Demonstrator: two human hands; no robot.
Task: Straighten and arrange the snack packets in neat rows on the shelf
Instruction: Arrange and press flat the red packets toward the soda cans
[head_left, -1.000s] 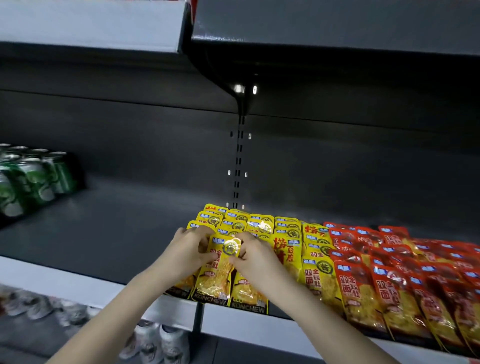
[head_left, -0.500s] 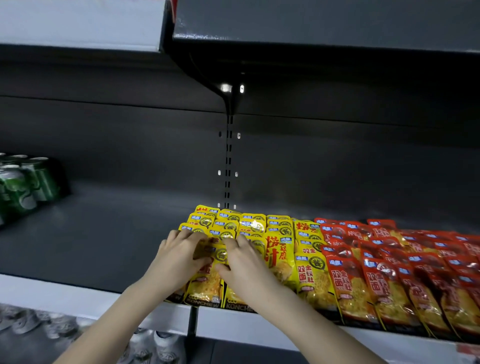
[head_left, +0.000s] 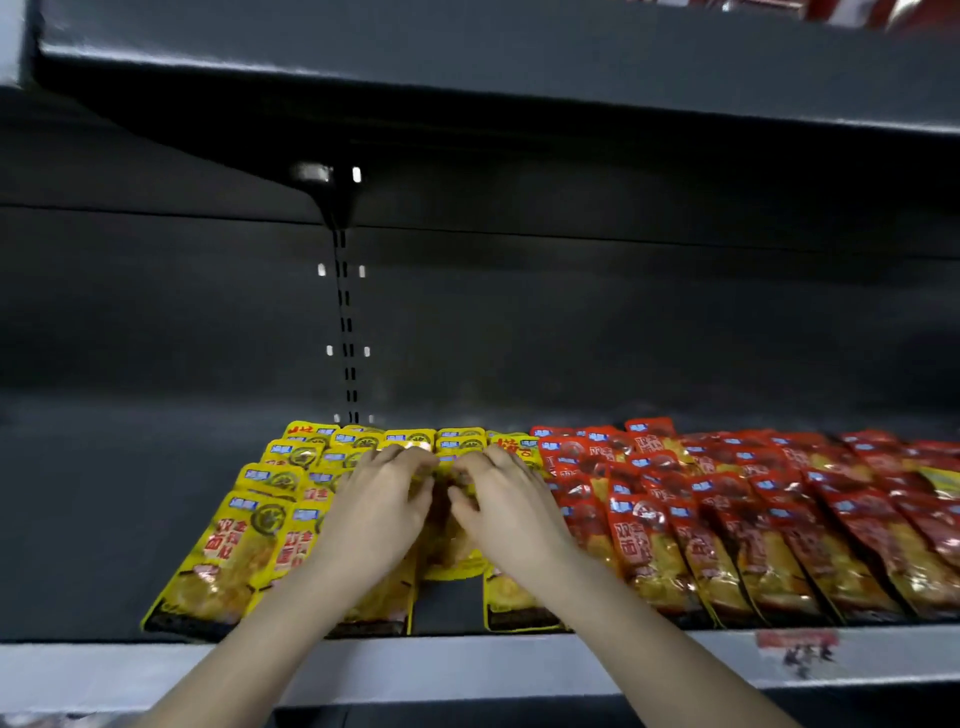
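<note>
Yellow snack packets (head_left: 234, 551) lie in overlapping rows on the left part of the dark shelf (head_left: 104, 519). Red snack packets (head_left: 727, 519) fill the rows to their right. My left hand (head_left: 379, 509) and my right hand (head_left: 504, 509) sit side by side over the middle yellow rows. Their fingers curl over the top of one yellow packet (head_left: 449, 556) and their thumbs tuck in at its sides. A gap of bare shelf (head_left: 447, 608) shows in front of that packet. My hands hide the packets under them.
An upper shelf (head_left: 467, 67) overhangs close above. A slotted upright (head_left: 345, 322) runs down the back panel. The grey front rail (head_left: 597, 660) carries a blurred price label (head_left: 795, 652). Red goods (head_left: 831, 8) show on the shelf above.
Both hands have moved right and deeper in, from the front left yellow packets to the middle yellow rows. The view has swung right, so the green cans are out of sight.
</note>
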